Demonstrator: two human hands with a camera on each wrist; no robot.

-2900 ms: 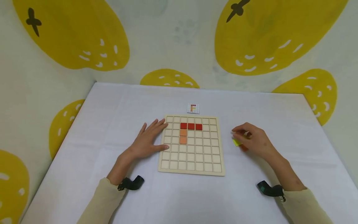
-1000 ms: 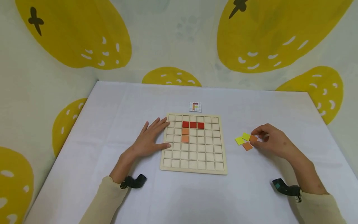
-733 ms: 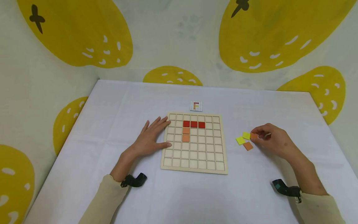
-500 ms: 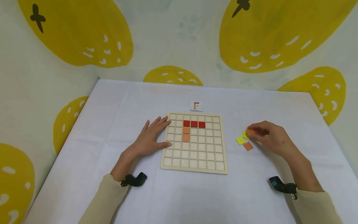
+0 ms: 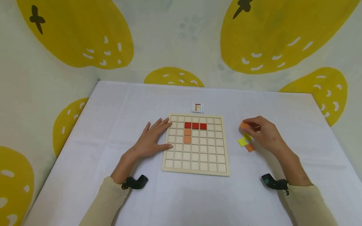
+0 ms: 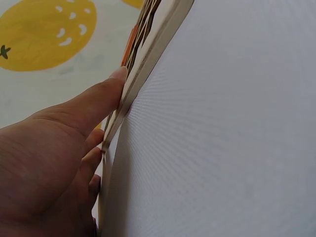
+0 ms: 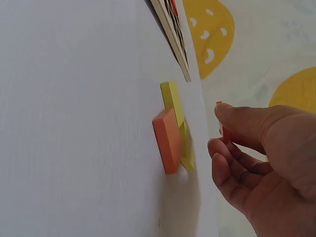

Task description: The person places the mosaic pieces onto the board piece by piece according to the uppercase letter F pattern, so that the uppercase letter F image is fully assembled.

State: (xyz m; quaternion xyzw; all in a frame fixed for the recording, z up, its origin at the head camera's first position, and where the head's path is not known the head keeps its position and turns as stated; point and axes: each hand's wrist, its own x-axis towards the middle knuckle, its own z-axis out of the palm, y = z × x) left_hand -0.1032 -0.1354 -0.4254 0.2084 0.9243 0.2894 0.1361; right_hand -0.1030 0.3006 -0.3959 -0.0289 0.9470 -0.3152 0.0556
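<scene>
A wooden grid board [image 5: 195,163] lies mid-table, with several red tiles [image 5: 195,126] in a row and two orange tiles [image 5: 187,136] running down below its left end. My left hand [image 5: 150,140] rests on the board's left edge, fingers and thumb spread and fairly straight. Right of the board, my right hand [image 5: 264,133] pinches an orange tile [image 5: 244,126] between thumb and fingers, held above the table in the right wrist view. Beneath that hand lie two yellow tiles [image 5: 242,142] and another orange tile [image 5: 250,147].
Behind the board lies a small pattern card [image 5: 197,107] printed with a coloured grid. White cloth covers the table [image 5: 135,103], and a wall [image 5: 175,37] with large yellow fruit prints stands at its back.
My right hand took hold of the right-hand orange tile, lifted it and carried it left and away from me, over the yellow tiles. My left hand has stayed on the board's edge.
</scene>
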